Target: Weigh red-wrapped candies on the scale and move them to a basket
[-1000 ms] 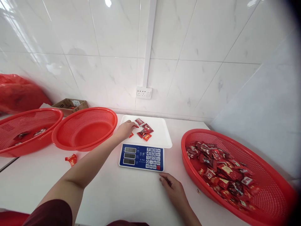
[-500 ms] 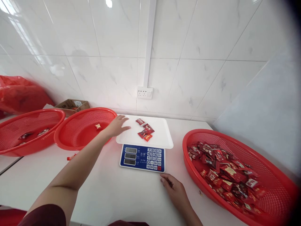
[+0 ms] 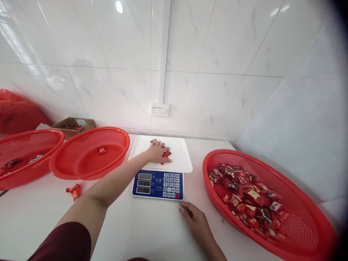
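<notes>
My left hand (image 3: 158, 153) lies over several red-wrapped sweets (image 3: 167, 153) on the white pan (image 3: 179, 159) of a digital scale. Its fingers are apart and touch the wrappers, which they partly cover. Below the pan, the scale's blue keypad panel (image 3: 158, 184) faces me; the digits on its displays are hard to read. On the table, near the panel's lower right corner, rests my right hand (image 3: 196, 221). Its fingers are loosely curled with nothing visible in them.
A red basket (image 3: 214, 195) at the right holds many wrapped sweets. Left of the scale, another red basket (image 3: 89, 170) holds one sweet (image 3: 102, 150); a further basket (image 3: 32, 170) stands beside it. One loose sweet (image 3: 74, 191) lies near my left forearm. Behind is a cardboard box (image 3: 72, 127).
My left hand has moved right, from the pan's left edge onto the sweets. My right hand stays by the scale. The whole view has shifted slightly.
</notes>
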A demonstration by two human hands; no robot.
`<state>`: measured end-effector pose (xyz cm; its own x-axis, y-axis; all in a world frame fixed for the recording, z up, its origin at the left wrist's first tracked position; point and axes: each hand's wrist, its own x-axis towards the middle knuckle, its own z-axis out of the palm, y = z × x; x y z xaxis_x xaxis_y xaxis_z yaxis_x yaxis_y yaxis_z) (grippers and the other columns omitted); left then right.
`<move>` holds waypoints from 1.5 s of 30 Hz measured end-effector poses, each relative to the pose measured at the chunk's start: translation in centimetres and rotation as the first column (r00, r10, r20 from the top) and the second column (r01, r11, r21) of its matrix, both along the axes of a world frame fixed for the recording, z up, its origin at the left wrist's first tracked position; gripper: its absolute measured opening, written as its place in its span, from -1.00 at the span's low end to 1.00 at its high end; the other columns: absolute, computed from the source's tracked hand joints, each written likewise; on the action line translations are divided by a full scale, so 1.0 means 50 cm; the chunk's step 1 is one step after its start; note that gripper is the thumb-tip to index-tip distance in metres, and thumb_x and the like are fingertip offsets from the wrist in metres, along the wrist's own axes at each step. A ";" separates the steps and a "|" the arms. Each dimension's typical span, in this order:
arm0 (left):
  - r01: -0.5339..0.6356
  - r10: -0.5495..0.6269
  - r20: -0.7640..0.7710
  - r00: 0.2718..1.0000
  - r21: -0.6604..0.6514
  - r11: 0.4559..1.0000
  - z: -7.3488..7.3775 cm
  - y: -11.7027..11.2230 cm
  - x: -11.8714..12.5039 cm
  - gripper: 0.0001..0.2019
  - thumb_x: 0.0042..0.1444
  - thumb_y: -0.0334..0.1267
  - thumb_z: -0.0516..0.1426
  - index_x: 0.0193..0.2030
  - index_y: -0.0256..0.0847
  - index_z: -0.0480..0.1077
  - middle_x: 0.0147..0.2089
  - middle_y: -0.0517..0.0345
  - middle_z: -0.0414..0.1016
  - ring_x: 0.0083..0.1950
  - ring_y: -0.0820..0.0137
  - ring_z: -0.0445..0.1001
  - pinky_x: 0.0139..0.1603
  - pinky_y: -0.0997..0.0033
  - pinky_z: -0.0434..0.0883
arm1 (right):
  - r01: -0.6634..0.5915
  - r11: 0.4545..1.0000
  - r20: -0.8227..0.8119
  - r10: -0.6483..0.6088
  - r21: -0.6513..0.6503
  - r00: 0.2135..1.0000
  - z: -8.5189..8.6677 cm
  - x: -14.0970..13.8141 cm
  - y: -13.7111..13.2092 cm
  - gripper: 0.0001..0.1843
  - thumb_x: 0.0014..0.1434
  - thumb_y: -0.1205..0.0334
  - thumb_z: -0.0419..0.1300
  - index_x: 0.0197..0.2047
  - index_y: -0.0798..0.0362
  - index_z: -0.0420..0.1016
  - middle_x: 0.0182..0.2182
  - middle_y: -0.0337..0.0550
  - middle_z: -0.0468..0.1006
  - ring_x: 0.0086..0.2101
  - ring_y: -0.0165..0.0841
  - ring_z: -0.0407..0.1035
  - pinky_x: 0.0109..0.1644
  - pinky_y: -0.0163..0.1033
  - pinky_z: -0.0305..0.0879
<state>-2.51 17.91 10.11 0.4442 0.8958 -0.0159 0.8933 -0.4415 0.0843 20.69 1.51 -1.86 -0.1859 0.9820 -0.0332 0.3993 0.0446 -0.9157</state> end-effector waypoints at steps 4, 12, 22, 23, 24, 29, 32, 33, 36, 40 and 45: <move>-0.010 0.006 0.040 0.999 0.105 0.994 -0.003 -0.010 -0.009 -0.49 0.09 0.15 0.01 0.05 -0.16 0.31 0.05 -0.05 0.37 0.11 0.10 0.28 0.20 0.06 0.08 | -0.010 1.000 0.009 0.010 -0.020 1.000 -0.003 0.000 0.002 -0.67 0.10 0.03 0.09 -0.20 0.02 0.54 -0.28 -0.11 0.60 -0.27 -0.22 0.46 -0.16 -0.21 0.38; -0.118 0.090 0.162 0.983 0.173 0.978 -0.009 -0.008 -0.020 -0.77 0.09 -0.11 0.09 -0.18 -0.19 0.29 -0.13 0.02 0.40 -0.07 0.19 0.37 -0.12 0.28 0.31 | -0.033 0.999 0.022 0.033 -0.033 0.999 -0.004 0.003 0.001 -0.66 0.12 0.02 0.08 -0.17 0.03 0.53 -0.24 -0.10 0.59 -0.22 -0.21 0.45 -0.12 -0.20 0.37; -0.316 0.276 0.238 0.931 0.155 0.936 -0.001 -0.004 -0.042 -0.74 0.18 -0.11 -0.03 -0.03 -0.11 0.21 -0.02 0.07 0.36 -0.02 0.25 0.39 -0.19 0.34 0.35 | 0.000 1.000 -0.002 0.000 0.027 1.000 -0.001 0.001 0.001 -0.69 0.09 0.02 0.13 -0.23 0.02 0.57 -0.32 -0.12 0.61 -0.33 -0.23 0.47 -0.22 -0.22 0.41; -0.333 0.296 0.226 0.928 0.146 0.932 0.000 -0.004 -0.043 -0.71 0.18 -0.08 -0.04 -0.01 -0.12 0.22 0.00 0.05 0.34 0.00 0.22 0.38 -0.18 0.33 0.35 | -0.001 1.000 -0.002 0.002 0.026 1.000 -0.001 0.001 0.001 -0.68 0.09 0.02 0.13 -0.23 0.02 0.57 -0.32 -0.12 0.61 -0.32 -0.23 0.47 -0.22 -0.22 0.41; -0.348 0.317 0.211 0.925 0.132 0.928 0.001 -0.005 -0.043 -0.69 0.18 -0.05 -0.05 0.00 -0.12 0.23 0.00 0.03 0.34 -0.01 0.21 0.39 -0.18 0.31 0.35 | -0.001 1.000 -0.003 0.001 0.025 1.000 -0.001 0.001 0.001 -0.68 0.09 0.01 0.13 -0.22 0.02 0.57 -0.31 -0.12 0.61 -0.31 -0.23 0.47 -0.20 -0.22 0.41; -0.390 0.379 0.133 0.916 0.068 0.918 0.001 -0.008 -0.042 -0.53 0.14 0.16 -0.09 -0.09 -0.18 0.31 -0.07 -0.03 0.35 -0.15 0.17 0.46 -0.22 0.26 0.36 | 0.001 1.000 0.007 -0.001 0.018 1.000 0.000 0.002 0.001 -0.65 0.08 -0.03 0.12 -0.23 0.02 0.57 -0.30 -0.12 0.61 -0.31 -0.23 0.46 -0.20 -0.23 0.40; -0.395 0.387 0.110 0.915 0.059 0.917 0.002 -0.008 -0.039 -0.52 0.11 0.17 -0.06 -0.08 -0.20 0.29 -0.09 -0.05 0.37 -0.16 0.14 0.46 -0.23 0.24 0.36 | 0.001 1.000 0.017 -0.001 0.020 1.000 0.001 0.001 0.001 -0.66 0.09 -0.02 0.12 -0.24 0.01 0.57 -0.33 -0.13 0.60 -0.33 -0.24 0.46 -0.21 -0.23 0.40; -0.391 0.384 0.105 0.917 0.054 0.919 0.003 -0.007 -0.038 -0.53 0.11 0.15 -0.05 -0.09 -0.20 0.28 -0.11 -0.04 0.39 -0.16 0.14 0.46 -0.24 0.25 0.36 | 0.001 1.000 0.018 -0.001 0.021 1.000 0.001 0.001 0.001 -0.66 0.09 -0.01 0.12 -0.24 0.01 0.57 -0.34 -0.13 0.60 -0.33 -0.24 0.46 -0.21 -0.23 0.40; -0.361 0.357 0.093 0.929 0.030 0.932 0.006 -0.003 -0.035 -0.61 0.11 0.10 0.00 -0.13 -0.19 0.29 -0.16 0.00 0.44 -0.18 0.18 0.47 -0.26 0.31 0.35 | -0.006 1.000 0.015 0.006 0.023 1.000 -0.002 0.001 0.001 -0.67 0.09 -0.01 0.12 -0.24 0.02 0.57 -0.33 -0.12 0.60 -0.32 -0.23 0.46 -0.19 -0.22 0.40; -0.337 0.332 0.109 0.937 0.029 0.941 0.010 0.000 -0.037 -0.64 0.10 0.09 0.02 -0.23 -0.18 0.31 -0.19 0.02 0.47 -0.19 0.20 0.47 -0.27 0.34 0.33 | -0.002 1.000 0.016 0.002 0.026 1.000 -0.004 0.001 0.001 -0.66 0.08 -0.02 0.12 -0.24 0.02 0.57 -0.34 -0.12 0.60 -0.33 -0.23 0.46 -0.22 -0.23 0.40; -0.410 0.387 0.201 0.900 0.091 0.907 0.040 0.002 -0.072 -0.64 0.13 0.11 -0.01 -0.25 -0.16 0.31 -0.21 0.05 0.49 -0.22 0.23 0.47 -0.33 0.38 0.29 | 0.009 0.999 0.012 -0.010 0.040 1.000 0.001 -0.001 0.001 -0.67 0.07 -0.02 0.13 -0.26 0.01 0.58 -0.34 -0.13 0.61 -0.34 -0.23 0.46 -0.22 -0.23 0.40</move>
<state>-6.11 18.00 12.11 0.0347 0.9872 0.1555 0.9726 -0.0691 0.2220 20.66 1.59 -1.81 -0.1764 0.9843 0.0042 0.4113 0.0776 -0.9082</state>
